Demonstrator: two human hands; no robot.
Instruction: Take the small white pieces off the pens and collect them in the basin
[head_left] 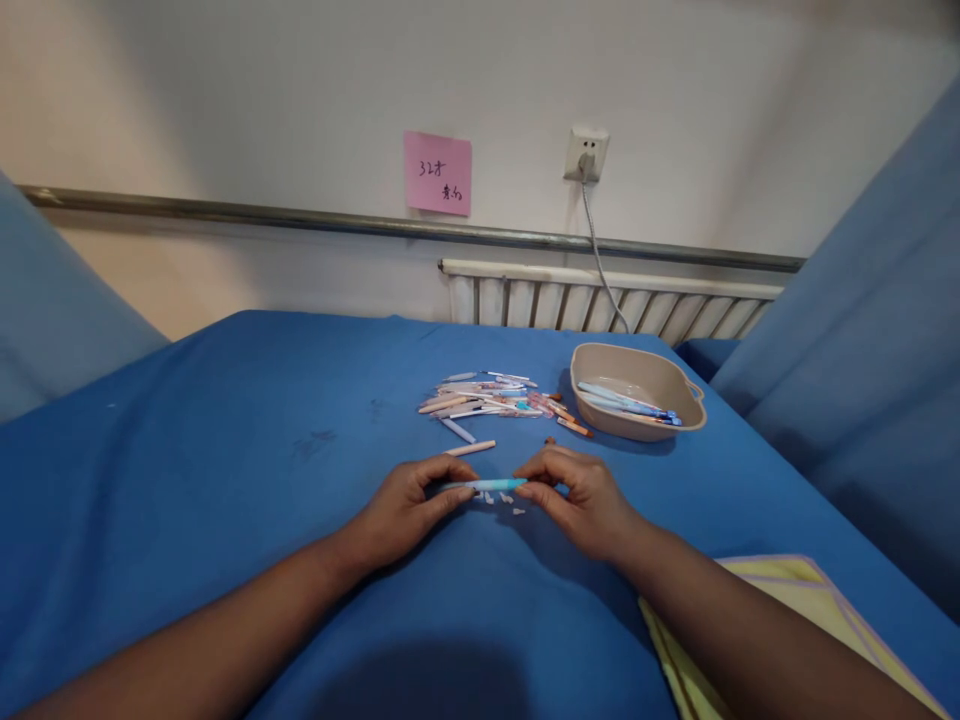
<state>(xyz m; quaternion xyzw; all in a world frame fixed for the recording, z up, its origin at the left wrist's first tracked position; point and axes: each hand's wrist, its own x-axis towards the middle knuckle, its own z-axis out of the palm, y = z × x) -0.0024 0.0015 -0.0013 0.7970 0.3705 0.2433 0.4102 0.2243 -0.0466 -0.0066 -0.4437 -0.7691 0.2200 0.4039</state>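
Observation:
A light blue pen (499,485) lies level between my two hands, just above the blue cloth. My left hand (409,505) pinches its left end between thumb and fingers. At the turquoise right end, my right hand (577,495) has closed its thumb and fingertips on it. Several small whitish pieces (506,498) rest on the cloth just below the pen; what they are is too small to tell. Beyond my hands spreads a loose pile of pens and slim sticks (487,398). A peach-coloured pen (472,448) lies by itself nearer to my left hand.
A beige plastic basin (637,430) at the right holds several blue pens (622,402). Yellow folded cloth (795,580) lies under my right forearm. Behind the blue-covered table (225,430) are a radiator (600,295), a metal rail (300,217) and a plugged-in cord (594,235).

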